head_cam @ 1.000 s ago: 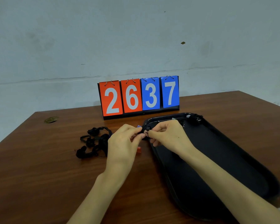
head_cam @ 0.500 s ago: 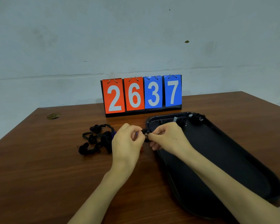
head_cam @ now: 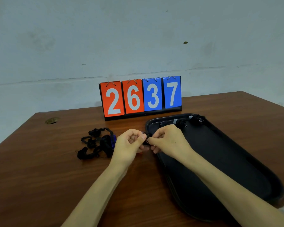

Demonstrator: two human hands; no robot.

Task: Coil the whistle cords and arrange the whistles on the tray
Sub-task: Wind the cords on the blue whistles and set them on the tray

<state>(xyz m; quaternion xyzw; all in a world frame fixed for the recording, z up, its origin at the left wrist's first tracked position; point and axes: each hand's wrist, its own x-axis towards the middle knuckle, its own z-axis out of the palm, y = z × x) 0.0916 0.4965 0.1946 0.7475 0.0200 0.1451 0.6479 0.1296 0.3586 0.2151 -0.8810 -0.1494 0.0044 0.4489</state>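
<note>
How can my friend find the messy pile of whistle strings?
Find the flip scoreboard reading 2637 at the back of the wooden table. In front of its orange 2 lies the tangle of black cords, left of the left hand. Unlike the whistles on the black tray, it lies loose on bare wood.

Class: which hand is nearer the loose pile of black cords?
Left. The left hand sits beside the cord pile; the right hand is beyond it, at the tray.
</note>
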